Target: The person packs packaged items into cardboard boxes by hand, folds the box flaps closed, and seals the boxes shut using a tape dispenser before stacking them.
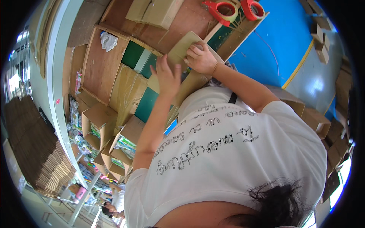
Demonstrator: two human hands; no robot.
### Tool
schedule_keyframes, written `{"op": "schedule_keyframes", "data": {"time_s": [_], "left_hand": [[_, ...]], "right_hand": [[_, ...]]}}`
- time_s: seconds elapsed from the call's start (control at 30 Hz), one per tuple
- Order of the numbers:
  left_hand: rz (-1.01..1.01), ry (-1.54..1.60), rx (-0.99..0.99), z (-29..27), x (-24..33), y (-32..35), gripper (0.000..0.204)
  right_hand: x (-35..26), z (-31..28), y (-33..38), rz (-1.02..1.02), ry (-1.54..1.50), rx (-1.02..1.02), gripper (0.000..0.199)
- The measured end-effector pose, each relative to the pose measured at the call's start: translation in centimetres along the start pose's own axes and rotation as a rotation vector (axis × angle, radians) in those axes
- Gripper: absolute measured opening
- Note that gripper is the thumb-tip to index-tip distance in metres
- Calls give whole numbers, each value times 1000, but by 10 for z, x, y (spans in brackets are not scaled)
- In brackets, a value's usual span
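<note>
A brown cardboard carton (181, 48) lies in front of me on the workbench, one flap raised. My right hand (201, 59) has its fingers curled over the edge of that flap. Just to the left is my left hand (167, 76), held over the carton with its fingers apart and nothing visible in it. Between the two hands the carton's inside is mostly hidden, and its contents are too small to make out. Beyond my right hand, two red tape dispensers (219, 12) rest near the bench's far right edge.
Another carton (154, 14) sits at the back of the wooden bench (102, 70). A crumpled white wad (108, 41) lies at left. Open cartons of packets (125, 146) stand at lower left, with flat cardboard stacks (36, 140) beyond. Another person (114, 207) is farther back. Blue flooring (262, 49) spreads right.
</note>
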State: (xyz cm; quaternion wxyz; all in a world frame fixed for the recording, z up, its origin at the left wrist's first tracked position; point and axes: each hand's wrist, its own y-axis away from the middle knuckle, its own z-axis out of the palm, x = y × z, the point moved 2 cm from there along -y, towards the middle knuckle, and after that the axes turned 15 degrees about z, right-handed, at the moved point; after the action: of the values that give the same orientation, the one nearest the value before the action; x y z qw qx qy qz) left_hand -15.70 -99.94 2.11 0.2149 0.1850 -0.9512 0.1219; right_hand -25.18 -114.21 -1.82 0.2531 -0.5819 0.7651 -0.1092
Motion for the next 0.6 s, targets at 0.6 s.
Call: {"op": "schedule_keyframes", "data": {"time_s": [0.6], "left_hand": [[109,-334,150,27,0,5,63]], "right_hand": [[-23,-23,18,157,-154,-34,45]]}}
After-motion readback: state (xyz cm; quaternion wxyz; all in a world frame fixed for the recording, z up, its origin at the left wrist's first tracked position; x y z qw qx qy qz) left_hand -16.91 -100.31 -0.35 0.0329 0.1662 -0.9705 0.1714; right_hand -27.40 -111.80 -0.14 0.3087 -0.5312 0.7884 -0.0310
